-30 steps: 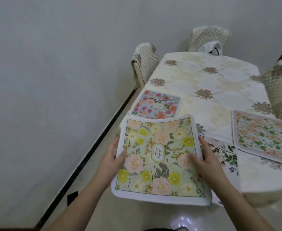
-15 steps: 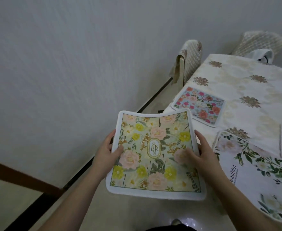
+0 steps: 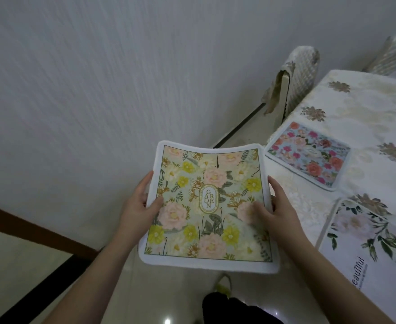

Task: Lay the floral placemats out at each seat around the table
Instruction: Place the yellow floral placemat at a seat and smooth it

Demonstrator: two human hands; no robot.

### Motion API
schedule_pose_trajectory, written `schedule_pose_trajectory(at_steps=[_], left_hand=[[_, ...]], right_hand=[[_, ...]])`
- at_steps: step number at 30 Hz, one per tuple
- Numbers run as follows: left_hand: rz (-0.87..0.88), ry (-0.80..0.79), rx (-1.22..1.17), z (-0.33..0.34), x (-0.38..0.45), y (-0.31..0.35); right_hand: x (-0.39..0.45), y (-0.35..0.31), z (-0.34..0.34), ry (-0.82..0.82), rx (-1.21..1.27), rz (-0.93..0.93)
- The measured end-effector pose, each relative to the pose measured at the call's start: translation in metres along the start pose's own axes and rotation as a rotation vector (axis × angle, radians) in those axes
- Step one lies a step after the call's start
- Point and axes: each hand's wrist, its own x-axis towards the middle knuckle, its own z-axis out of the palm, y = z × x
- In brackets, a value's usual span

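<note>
Between the white wall (image 3: 99, 78) and the table (image 3: 367, 127) runs a strip of bare tiled floor (image 3: 234, 136), narrowing toward a covered chair (image 3: 297, 78) that stands at the table's edge. The near tabletop is taken by a red-flowered placemat (image 3: 308, 155) and a white leafy placemat (image 3: 367, 249); bare tablecloth lies between and beyond them.
</note>
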Motion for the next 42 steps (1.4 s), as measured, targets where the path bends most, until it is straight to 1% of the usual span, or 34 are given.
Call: schedule_pose_trajectory(at_steps=[7, 13, 17, 21, 28, 31, 36, 42], left_hand=[[-0.058, 0.034, -0.050, 0.016, 0.052, 0.022], [-0.079, 0.058, -0.012, 0.022, 0.092, 0.038], [-0.104, 0.051, 0.016, 0.025, 0.113, 0.040], [-0.094, 0.023, -0.011, 0.021, 0.141, 0.041], [-0.067, -0.009, -0.011, 0.001, 0.214, 0.024], [-0.077, -0.027, -0.039, -0.013, 0.251, 0.015], [-0.045, -0.059, -0.043, -0.038, 0.315, 0.013], [-0.006, -0.141, -0.077, -0.051, 0.374, 0.021]], right_hand=[[0.071, -0.002, -0.009, -0.040, 0.055, -0.018], [0.121, -0.005, -0.009, -0.069, 0.086, -0.023], [0.143, -0.007, -0.005, -0.071, 0.085, -0.002], [0.165, -0.015, 0.001, -0.062, 0.062, -0.009], [0.212, -0.039, 0.033, -0.010, 0.030, -0.007], [0.237, -0.056, 0.055, 0.033, 0.009, 0.004], [0.275, -0.089, 0.093, 0.101, 0.000, 0.039], [0.299, -0.102, 0.104, 0.184, 0.052, 0.082]])
